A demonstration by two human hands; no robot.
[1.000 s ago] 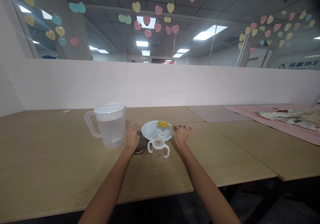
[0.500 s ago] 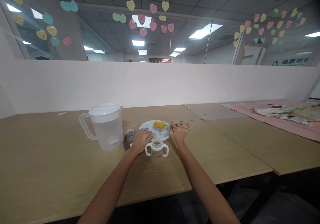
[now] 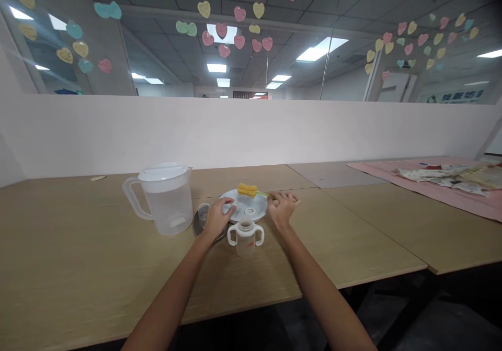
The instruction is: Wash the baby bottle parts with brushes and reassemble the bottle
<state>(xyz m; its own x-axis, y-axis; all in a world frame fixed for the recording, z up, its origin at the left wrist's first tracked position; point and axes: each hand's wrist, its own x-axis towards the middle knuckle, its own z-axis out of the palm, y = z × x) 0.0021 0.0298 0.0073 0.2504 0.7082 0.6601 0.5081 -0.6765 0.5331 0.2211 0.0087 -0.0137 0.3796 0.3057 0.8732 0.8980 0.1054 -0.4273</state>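
Observation:
My right hand [image 3: 283, 208] is closed around the thin green handle of a yellow sponge brush [image 3: 247, 190], whose head is over the far part of a white plate [image 3: 259, 203]. At the plate's left side, my left hand [image 3: 218, 217] has its thumb and fingers curled together around something small and pale that I cannot make out. A white ring [image 3: 250, 212] lies on the plate. In front of it stands a clear baby bottle [image 3: 246, 242] with two white handles and an open top. Beside my left hand, a small clear cup [image 3: 203, 212] rests on a dark round dish [image 3: 197, 229].
A large translucent lidded pitcher [image 3: 168, 199] stands left of the dish. At the far right, a pink cloth [image 3: 439, 189] bears several papers or packets [image 3: 463, 176]. A white wall [image 3: 243, 131] runs along the table's back, and the table's front edge is close to me.
The sponge brush head has shifted slightly left and up. My left hand has drawn back a little to the left, uncovering more of the plate and the dark dish.

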